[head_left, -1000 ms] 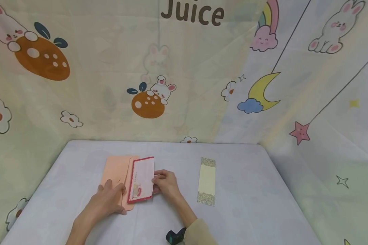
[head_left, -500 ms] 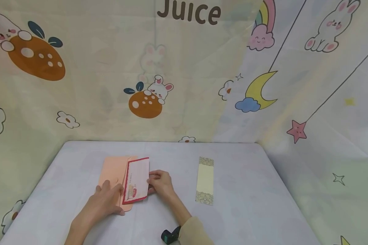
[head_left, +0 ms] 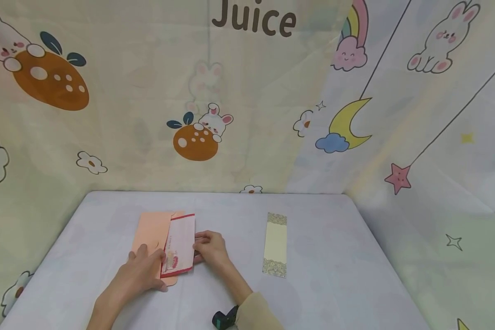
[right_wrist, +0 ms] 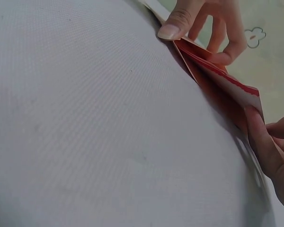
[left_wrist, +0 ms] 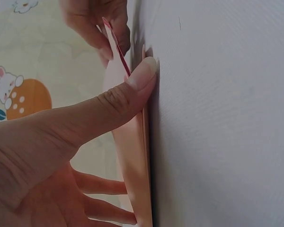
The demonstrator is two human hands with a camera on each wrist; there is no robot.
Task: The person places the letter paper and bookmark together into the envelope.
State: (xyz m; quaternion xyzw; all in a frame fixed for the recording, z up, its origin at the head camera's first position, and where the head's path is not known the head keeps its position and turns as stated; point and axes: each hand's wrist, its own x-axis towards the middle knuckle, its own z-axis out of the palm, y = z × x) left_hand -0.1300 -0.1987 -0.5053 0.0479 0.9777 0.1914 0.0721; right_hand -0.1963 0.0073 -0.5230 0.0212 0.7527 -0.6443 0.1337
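Note:
A peach envelope lies on the left half of the table. My left hand rests across it, fingers spread over its face and thumb at its lower edge; the left wrist view shows that thumb pressing along the edge. A pinkish-white card with a red scalloped border sits with its left side inside the envelope's mouth, that part hidden. My right hand pinches the card's right edge between thumb and fingers. The right wrist view catches the card tilted up between the envelope's layers.
To the right lies a pale yellow strip with patterned ends, like a bookmark. A black device is by my right sleeve at the front. Printed cloth rises behind the white table.
My right hand has moved left, sliding the card farther into the envelope, so its red left border is now covered. The left hand has stayed on the envelope.

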